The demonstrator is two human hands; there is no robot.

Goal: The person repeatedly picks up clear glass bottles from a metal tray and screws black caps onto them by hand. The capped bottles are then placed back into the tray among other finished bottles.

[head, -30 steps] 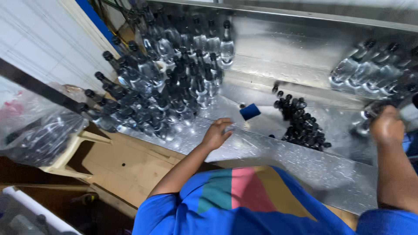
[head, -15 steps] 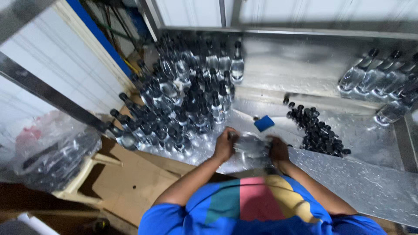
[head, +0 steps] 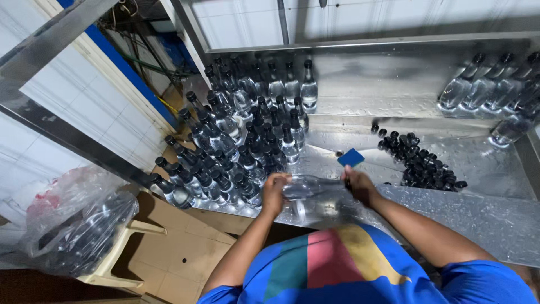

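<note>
A clear plastic bottle [head: 314, 187] lies sideways over the steel table [head: 495, 219], held at both ends. My left hand [head: 275, 192] grips its base end. My right hand [head: 357, 184] is closed around its neck end, where a black cap shows. Beside my right hand lies a pile of loose black caps [head: 421, 161]. A small blue card [head: 351, 157] sits just beyond my right hand. A crowd of capped clear bottles [head: 242, 141] stands upright to the left of my hands.
More clear bottles [head: 489, 90] lie in a row at the far right of the steel surface. A plastic bag of bottles [head: 73, 225] rests on a pale plastic stool [head: 121, 250] at lower left, over cardboard [head: 180, 264]. A white tiled wall [head: 73, 107] runs along the left.
My right hand came in from the far right with a bottle. Both hands now meet in front of me on that bottle, lying across the table edge.
</note>
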